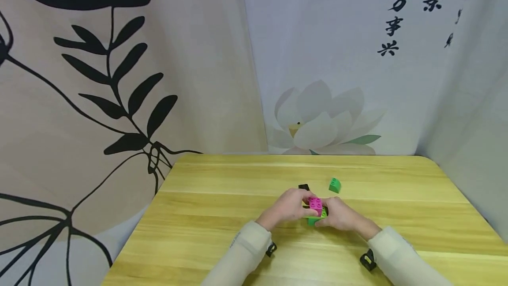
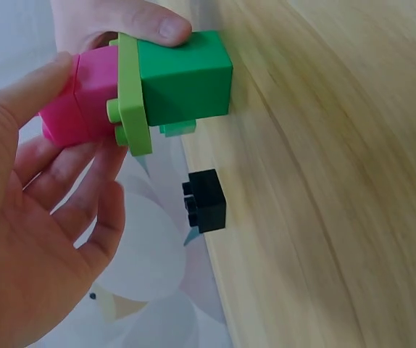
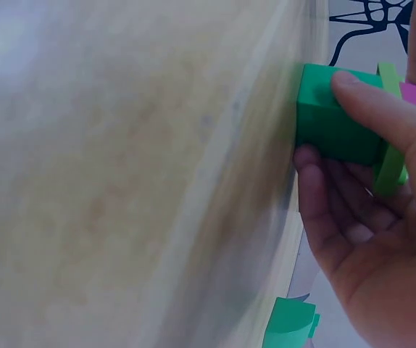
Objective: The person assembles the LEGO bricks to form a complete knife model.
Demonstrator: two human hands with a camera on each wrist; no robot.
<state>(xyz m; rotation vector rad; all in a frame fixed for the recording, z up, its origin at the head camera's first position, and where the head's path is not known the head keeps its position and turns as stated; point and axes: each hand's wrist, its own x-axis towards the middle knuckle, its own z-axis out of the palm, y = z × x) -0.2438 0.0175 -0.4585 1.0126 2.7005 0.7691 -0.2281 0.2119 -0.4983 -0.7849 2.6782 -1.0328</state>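
Note:
Both hands are on one small stack of toy building bricks, low over the table. My left hand [image 1: 291, 205] pinches the pink brick part [image 2: 96, 87] between thumb and fingers; a seam runs across the pink. Beneath the pink sits a thin lime-green plate [image 2: 133, 105], wider than the pink, with studs showing at its edge. Under that plate is a green brick [image 2: 188, 81], which my right hand [image 1: 340, 214] grips, its thumb on one face and fingertips at the lower edge. Part of the stack is hidden behind the fingers in the head view.
A black brick [image 2: 209, 201] lies on the wooden table [image 1: 198, 242] just beyond the left hand. Farther back, past the right hand, is a loose green brick [image 1: 335, 185]. Printed curtains [image 1: 214, 56] hang behind the table.

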